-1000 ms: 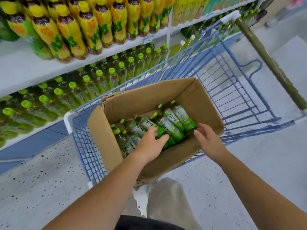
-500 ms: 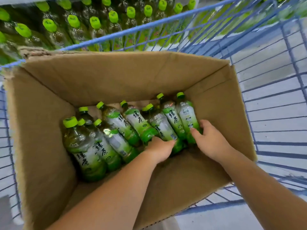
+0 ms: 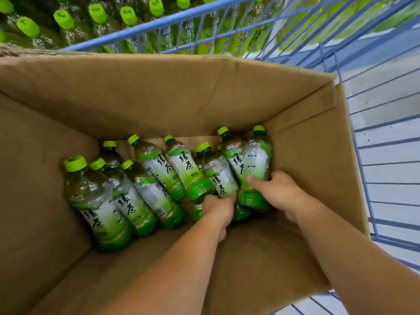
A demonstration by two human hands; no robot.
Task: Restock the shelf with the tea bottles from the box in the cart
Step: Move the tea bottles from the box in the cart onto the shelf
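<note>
Several green tea bottles with lime caps lie slanted on the floor of an open cardboard box (image 3: 159,94). My left hand (image 3: 219,209) reaches down to the base of a middle bottle (image 3: 219,176), its fingers curled round the lower end. My right hand (image 3: 276,189) grips the rightmost bottle (image 3: 256,164) near its base, thumb across the label. The box stands in a blue wire cart (image 3: 386,142). Both forearms stretch down into the box.
Behind the cart's far rail (image 3: 159,18), the shelf holds rows of upright green tea bottles (image 3: 97,21) with lime caps. To the right, pale speckled floor shows through the cart's wires. The box walls rise high on all sides of the bottles.
The view has closed in on the box. Both hands have gone deeper: the left now curls round a middle bottle's base and the right has closed on the rightmost bottle.
</note>
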